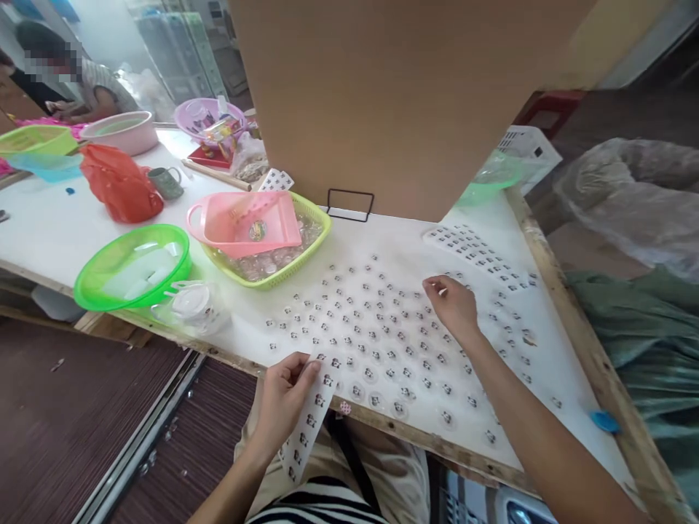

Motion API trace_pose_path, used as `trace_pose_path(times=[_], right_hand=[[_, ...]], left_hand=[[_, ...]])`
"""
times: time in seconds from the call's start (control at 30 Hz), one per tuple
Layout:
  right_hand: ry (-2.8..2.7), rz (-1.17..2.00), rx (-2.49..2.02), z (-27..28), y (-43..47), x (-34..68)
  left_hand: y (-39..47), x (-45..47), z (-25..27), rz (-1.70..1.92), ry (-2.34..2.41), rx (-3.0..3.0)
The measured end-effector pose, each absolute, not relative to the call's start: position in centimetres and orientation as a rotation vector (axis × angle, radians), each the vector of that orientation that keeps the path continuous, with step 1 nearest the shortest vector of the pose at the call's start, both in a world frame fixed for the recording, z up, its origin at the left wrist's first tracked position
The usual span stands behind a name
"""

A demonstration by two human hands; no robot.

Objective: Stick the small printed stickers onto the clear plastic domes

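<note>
A white strip of stickers [311,421] printed with small black-and-white figures hangs from my left hand [289,389], pinched between thumb and fingers at the table's front edge. My right hand [452,306] is over the right part of the table, thumb and fingertips pressed together. What they hold, if anything, is too small to make out. Across the white tabletop lie many small clear round pieces [369,374], each bearing the same printed figure. Behind my right hand, sheets of these stickers [475,253] lie flat.
A large cardboard box [382,109] stands at the back. To the left are a pink scoop [245,222] on a yellow-green basket [322,231], a green basin [87,280], a bagged stack of clear lids [194,302] and a red bag [120,185]. Another person [98,87] sits far left.
</note>
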State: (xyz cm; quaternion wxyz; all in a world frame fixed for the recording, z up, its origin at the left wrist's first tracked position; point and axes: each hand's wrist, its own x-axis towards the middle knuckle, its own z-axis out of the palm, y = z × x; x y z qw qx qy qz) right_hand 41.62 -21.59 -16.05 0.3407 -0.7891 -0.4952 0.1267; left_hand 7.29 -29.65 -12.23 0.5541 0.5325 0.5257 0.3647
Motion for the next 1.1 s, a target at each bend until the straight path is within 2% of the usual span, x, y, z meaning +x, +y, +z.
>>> trace_pose_path(times=[0.17,0.27,0.43,0.63,0.87,1.1], right_hand=[[-1.572,0.991,-1.418,-11.7,-27.3,30.4],[-1.599,1.092,-1.328,-11.0,-29.0,27.0],[-1.578,1.180,-1.358,-11.7,-28.7,26.7],[-1.650,1.127,-1.351,-12.1,-28.7,26.3],[-1.686,0.780,-1.311,-12.4,-29.3,26.5],[-1.656,0.601,-1.171,-11.7,-29.6,26.7]], left_hand=[[-29.6,8.3,-11.8,0.921,1.225,1.156],[-29.5,8.5,-11.9,0.962,1.240,1.158],[-29.3,8.4,-11.9,0.943,1.263,1.208],[-29.1,8.2,-11.9,0.927,1.207,1.199],[-29.1,8.2,-12.2,0.958,1.225,1.158],[-29.2,8.4,-11.8,0.973,1.273,1.160]])
